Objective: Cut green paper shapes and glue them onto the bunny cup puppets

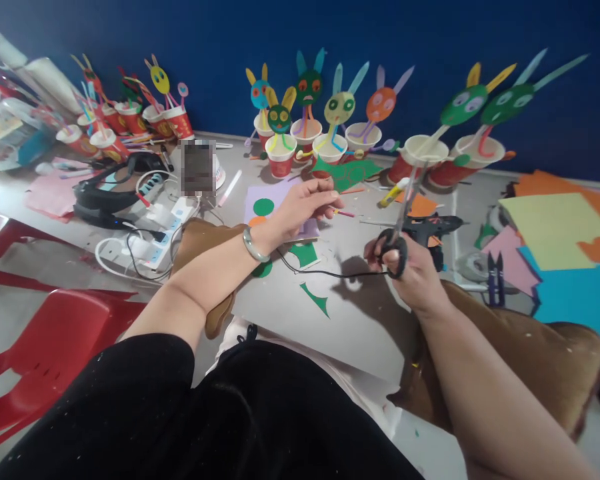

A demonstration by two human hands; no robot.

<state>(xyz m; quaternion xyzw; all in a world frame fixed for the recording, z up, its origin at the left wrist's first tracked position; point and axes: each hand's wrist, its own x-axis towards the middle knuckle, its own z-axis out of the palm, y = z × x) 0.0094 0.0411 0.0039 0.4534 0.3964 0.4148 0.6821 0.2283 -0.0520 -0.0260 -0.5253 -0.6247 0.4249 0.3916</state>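
My right hand (413,273) is closed around the black handles of a pair of scissors (405,207), whose blades point up and away from me. My left hand (314,203) hovers over a purple sheet of paper (253,198), fingers loosely bent and apart, with nothing visible in them. A thin pink stick (346,213) shows just beyond its fingertips. Green paper scraps (316,299) lie on the table between my arms, and a green paper circle (263,207) rests on the purple sheet. Behind my right hand is a black glue gun (433,230).
Paper cups (280,160) with rabbit-faced figures line the blue wall. Coloured sheets (570,227) and small snips (495,277) lie at right. A power strip (173,230) with cables sits left, and a black cord (330,273) crosses the table. Red chairs (65,340) stand lower left.
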